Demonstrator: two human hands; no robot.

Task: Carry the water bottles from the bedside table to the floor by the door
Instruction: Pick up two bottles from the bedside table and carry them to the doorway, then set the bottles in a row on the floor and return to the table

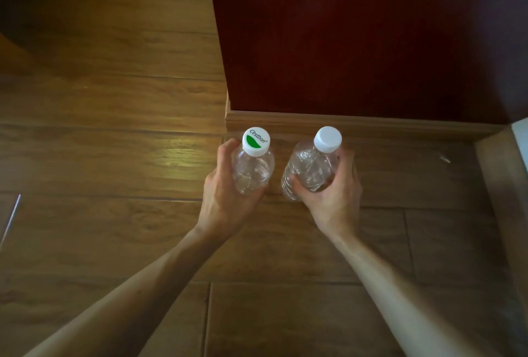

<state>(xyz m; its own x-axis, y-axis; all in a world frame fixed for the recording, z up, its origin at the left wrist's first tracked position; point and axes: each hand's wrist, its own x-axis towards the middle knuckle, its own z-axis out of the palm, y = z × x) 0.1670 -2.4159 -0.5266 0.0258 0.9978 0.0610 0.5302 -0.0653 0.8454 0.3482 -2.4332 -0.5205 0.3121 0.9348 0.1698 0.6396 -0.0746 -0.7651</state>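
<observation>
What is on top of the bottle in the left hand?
A white cap with a green mark closes the bottle held by the left hand. What lies under the bottle is hidden.

The scene is dim and warm in colour. One soft patch of glare lies on the brown wood-pattern plank floor, left of the hands, so light seems to come from the upper left. The dark red wooden panel is almost black toward the right, and the upper left corner falls into deep shadow. The two white screw caps are the brightest things. Straight lines bend near the edges, wide-angle distortion. Forearms at the bottom look soft, slightly blurred.
</observation>
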